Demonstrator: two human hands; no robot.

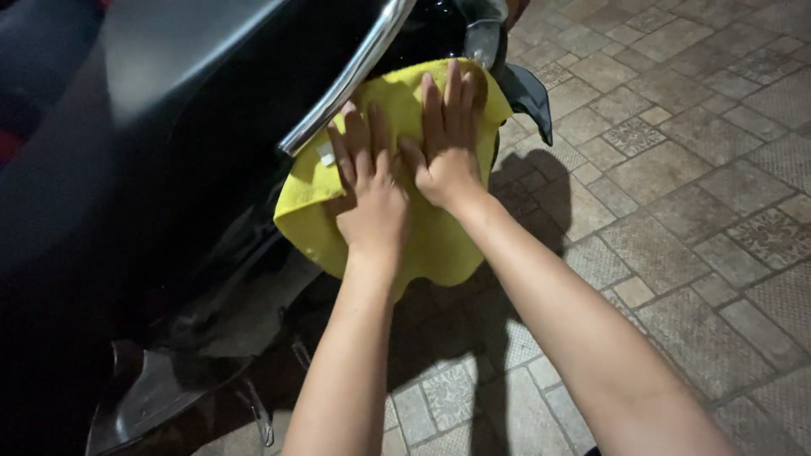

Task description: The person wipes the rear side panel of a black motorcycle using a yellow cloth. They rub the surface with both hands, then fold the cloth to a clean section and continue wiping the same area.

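I keep both palms flat and press evenly so the yellow cloth (422, 245) stays against the black scooter body (194, 169); left hand (370, 198) and right hand (446, 148) lie side by side, fingers extended and nearly together, pinching nothing; the cloth sits under them, below the chrome rail (351, 76)

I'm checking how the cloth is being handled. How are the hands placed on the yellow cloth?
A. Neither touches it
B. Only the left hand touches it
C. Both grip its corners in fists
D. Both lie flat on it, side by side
D: the left hand and the right hand both press open-palmed on the yellow cloth, fingers spread.
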